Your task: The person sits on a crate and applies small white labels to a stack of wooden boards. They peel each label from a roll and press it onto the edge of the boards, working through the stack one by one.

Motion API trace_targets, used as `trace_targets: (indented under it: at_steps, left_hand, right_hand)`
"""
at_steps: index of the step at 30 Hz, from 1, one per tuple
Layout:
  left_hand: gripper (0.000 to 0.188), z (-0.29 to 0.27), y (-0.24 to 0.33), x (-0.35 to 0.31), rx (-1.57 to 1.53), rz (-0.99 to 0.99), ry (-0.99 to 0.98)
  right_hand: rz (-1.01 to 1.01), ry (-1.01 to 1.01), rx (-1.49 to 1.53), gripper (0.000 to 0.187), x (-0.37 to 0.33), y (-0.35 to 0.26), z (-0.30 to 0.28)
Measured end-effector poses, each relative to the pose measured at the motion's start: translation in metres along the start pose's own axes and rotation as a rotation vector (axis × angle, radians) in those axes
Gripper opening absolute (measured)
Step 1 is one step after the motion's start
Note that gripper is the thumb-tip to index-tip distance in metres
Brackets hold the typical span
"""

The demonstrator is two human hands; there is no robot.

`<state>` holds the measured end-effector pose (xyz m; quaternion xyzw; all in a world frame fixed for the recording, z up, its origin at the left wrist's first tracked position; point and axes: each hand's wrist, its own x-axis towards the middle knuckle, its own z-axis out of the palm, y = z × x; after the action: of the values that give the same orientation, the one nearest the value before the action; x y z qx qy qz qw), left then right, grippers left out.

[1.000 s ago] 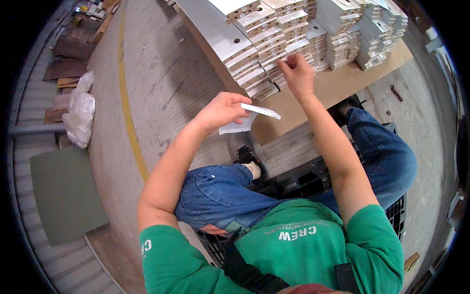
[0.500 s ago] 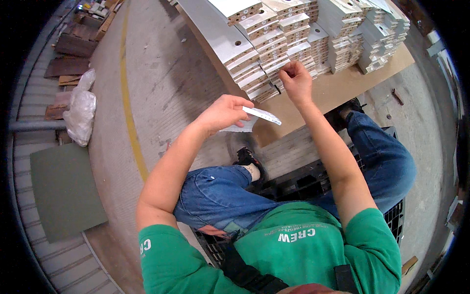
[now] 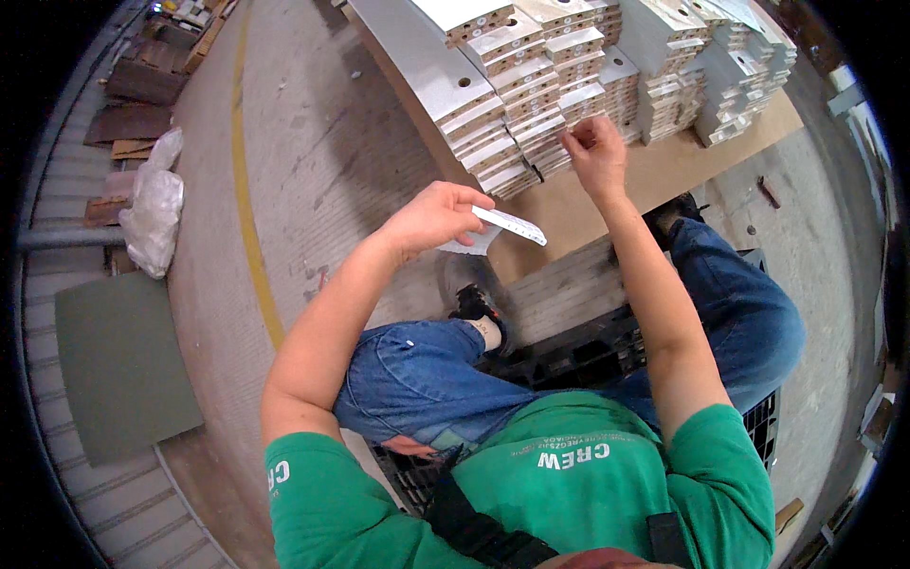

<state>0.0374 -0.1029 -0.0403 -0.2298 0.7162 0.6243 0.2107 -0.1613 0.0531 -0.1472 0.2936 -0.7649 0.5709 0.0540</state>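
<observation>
My left hand [image 3: 438, 220] is closed on a white paper sheet [image 3: 512, 226], which looks like a curled strip of stickers with small marks along it. It hangs in front of the near corner of the stacked panels. My right hand [image 3: 599, 161] is raised close to the front edges of a stack of white panels [image 3: 531, 114], thumb and forefinger pinched together. Whatever is in that pinch is too small to make out. Round holes show along the panels' pale edges. A thin dark strip [image 3: 536, 172] sticks out low at the front of the stack.
More stacked panels [image 3: 664, 71] stand to the right on a brown board [image 3: 654, 175]. A black plastic pallet [image 3: 588, 346] lies under my legs. At left are a yellow floor line [image 3: 248, 209], a clear plastic bundle [image 3: 154, 213] and a green board [image 3: 128, 365].
My right hand has shifted a little to the right, away from the dark strip, still pinched. The left hand and its paper sheet have hardly moved.
</observation>
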Motion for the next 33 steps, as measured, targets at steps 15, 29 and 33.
trace_targets:
  at_steps: [15, 29, 33]
  left_hand:
    - [0.036, 0.002, 0.001, -0.001, 0.029, 0.004, 0.015]
    - [0.034, 0.002, 0.002, -0.002, -0.008, 0.01, 0.019]
    - [0.033, 0.001, 0.001, -0.001, -0.016, 0.014, 0.029]
  right_hand:
    - [-0.149, 0.042, -0.048, 0.019, -0.012, -0.008, 0.022]
    - [0.111, -0.015, 0.154, 0.02, -0.015, -0.001, 0.027]
    - [0.019, 0.008, 0.11, 0.022, -0.015, 0.005, 0.029]
